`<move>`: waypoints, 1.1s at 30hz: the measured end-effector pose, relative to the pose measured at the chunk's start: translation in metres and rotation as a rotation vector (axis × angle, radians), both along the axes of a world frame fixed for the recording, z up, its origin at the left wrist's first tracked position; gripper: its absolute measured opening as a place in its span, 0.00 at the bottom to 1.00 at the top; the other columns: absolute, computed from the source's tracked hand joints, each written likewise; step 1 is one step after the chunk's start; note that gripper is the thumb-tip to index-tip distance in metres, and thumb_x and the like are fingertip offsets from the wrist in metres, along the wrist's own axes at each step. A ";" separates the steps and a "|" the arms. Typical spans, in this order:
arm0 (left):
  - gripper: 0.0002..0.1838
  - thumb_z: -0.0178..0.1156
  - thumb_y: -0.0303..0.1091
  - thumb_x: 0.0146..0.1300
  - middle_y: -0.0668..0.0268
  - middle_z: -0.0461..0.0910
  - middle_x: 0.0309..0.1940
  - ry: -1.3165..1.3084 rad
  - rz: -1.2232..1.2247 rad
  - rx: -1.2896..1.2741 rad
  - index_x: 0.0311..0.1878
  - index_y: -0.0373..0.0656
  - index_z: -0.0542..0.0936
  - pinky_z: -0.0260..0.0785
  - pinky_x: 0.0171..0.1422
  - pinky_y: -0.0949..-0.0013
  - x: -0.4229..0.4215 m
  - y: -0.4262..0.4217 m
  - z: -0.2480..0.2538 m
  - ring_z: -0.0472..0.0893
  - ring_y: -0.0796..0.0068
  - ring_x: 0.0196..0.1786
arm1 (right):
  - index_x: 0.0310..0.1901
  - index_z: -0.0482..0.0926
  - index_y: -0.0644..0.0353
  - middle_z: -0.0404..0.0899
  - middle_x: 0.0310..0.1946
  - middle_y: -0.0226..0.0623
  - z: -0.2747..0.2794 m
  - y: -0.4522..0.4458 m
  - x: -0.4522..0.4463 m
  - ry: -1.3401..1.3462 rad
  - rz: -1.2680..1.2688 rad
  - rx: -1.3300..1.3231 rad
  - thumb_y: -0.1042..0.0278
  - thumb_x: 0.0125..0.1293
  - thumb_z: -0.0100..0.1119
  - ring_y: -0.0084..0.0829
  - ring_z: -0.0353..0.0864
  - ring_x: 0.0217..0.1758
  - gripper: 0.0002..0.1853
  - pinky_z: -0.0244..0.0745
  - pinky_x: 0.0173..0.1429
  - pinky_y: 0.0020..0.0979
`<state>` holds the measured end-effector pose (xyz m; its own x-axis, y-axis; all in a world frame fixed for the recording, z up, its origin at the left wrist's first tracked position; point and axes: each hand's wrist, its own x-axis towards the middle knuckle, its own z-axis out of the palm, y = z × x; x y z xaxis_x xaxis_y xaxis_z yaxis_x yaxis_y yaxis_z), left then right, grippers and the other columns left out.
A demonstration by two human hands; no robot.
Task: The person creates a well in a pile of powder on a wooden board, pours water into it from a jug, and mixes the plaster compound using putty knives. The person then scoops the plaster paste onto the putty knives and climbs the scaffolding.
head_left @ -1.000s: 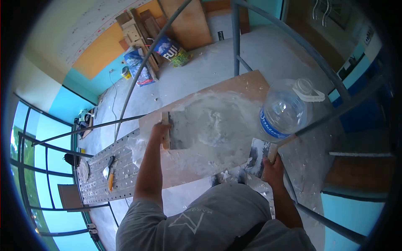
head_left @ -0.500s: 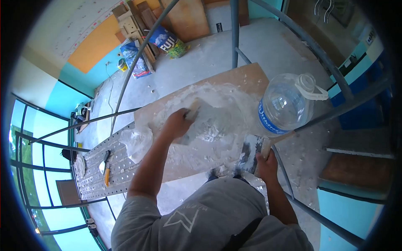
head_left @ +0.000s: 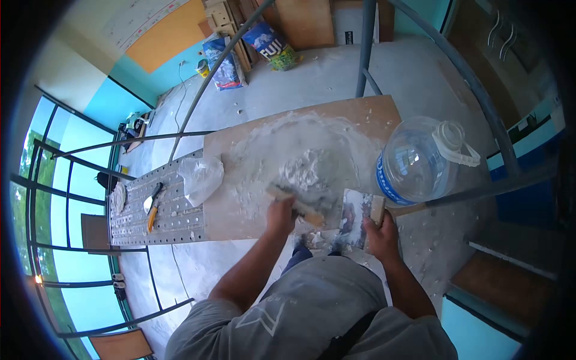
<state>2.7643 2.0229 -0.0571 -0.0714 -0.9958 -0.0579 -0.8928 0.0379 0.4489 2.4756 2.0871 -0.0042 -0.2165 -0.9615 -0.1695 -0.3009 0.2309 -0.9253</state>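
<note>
My left hand [head_left: 281, 216] is closed round the wooden grip of a wide scraper [head_left: 297, 206], low on the board near its front edge. Wet white compound [head_left: 306, 168] lies heaped just beyond that scraper, with a thin smear around it on the brown board [head_left: 234, 222]. At the board's front right, my right hand [head_left: 380, 234] grips the wooden handle of a second scraper [head_left: 355, 217], whose flat blade is coated with grey and white compound. The blade's underside is hidden.
A large clear water bottle [head_left: 415, 162] stands at the board's right end. A plastic bag [head_left: 200, 179] and a putty knife [head_left: 152, 207] lie on the perforated metal plank [head_left: 135, 222]. Metal rails [head_left: 367, 48] surround the platform; bags [head_left: 270, 47] rest beyond on the floor.
My left hand and its scraper have moved from the board's left part toward its front middle. The compound is gathered into a thicker heap. My right hand still holds its scraper; the view has shifted.
</note>
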 end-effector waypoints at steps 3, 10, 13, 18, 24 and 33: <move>0.22 0.72 0.34 0.51 0.51 0.83 0.37 0.320 0.153 0.004 0.50 0.39 0.81 0.76 0.45 0.55 0.009 -0.059 -0.009 0.83 0.50 0.43 | 0.50 0.76 0.63 0.83 0.40 0.47 0.005 -0.001 0.000 0.008 0.032 -0.006 0.61 0.63 0.63 0.43 0.83 0.43 0.18 0.75 0.50 0.40; 0.17 0.59 0.28 0.57 0.52 0.84 0.37 0.265 0.078 -0.055 0.51 0.39 0.80 0.76 0.46 0.55 -0.001 -0.130 0.096 0.82 0.52 0.40 | 0.51 0.75 0.65 0.82 0.40 0.46 -0.003 -0.003 0.012 -0.040 0.008 -0.022 0.62 0.63 0.62 0.41 0.83 0.43 0.19 0.75 0.50 0.39; 0.21 0.52 0.22 0.56 0.52 0.84 0.43 -0.159 -0.387 -0.105 0.53 0.47 0.81 0.73 0.56 0.53 -0.018 -0.117 0.092 0.79 0.47 0.48 | 0.52 0.75 0.65 0.82 0.40 0.46 -0.010 -0.002 0.020 -0.006 -0.018 -0.028 0.62 0.63 0.63 0.41 0.83 0.43 0.20 0.75 0.50 0.39; 0.22 0.52 0.23 0.56 0.53 0.84 0.41 -0.342 -0.564 0.101 0.53 0.50 0.82 0.73 0.56 0.53 0.018 -0.093 0.089 0.80 0.49 0.49 | 0.50 0.75 0.66 0.82 0.39 0.46 0.003 0.001 0.033 0.021 -0.126 0.004 0.61 0.62 0.63 0.41 0.82 0.42 0.20 0.75 0.49 0.39; 0.23 0.52 0.22 0.54 0.52 0.84 0.42 -0.255 -0.507 0.051 0.54 0.48 0.81 0.73 0.55 0.53 0.037 -0.123 0.092 0.81 0.50 0.49 | 0.50 0.76 0.65 0.81 0.38 0.42 -0.013 0.008 0.046 -0.094 -0.230 0.036 0.60 0.63 0.63 0.36 0.81 0.40 0.19 0.75 0.47 0.38; 0.20 0.60 0.33 0.59 0.46 0.83 0.44 0.177 -0.147 0.048 0.55 0.40 0.78 0.73 0.54 0.54 0.080 -0.090 0.128 0.81 0.44 0.50 | 0.54 0.74 0.62 0.78 0.42 0.36 -0.014 -0.029 0.103 -0.945 -0.523 0.241 0.59 0.68 0.61 0.34 0.81 0.43 0.19 0.76 0.48 0.38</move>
<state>2.8447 1.9334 0.0704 -0.2288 -0.9703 -0.0787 -0.7867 0.1366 0.6021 2.5790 2.0578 -0.0178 -0.2714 -0.7087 -0.6513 0.6902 0.3283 -0.6449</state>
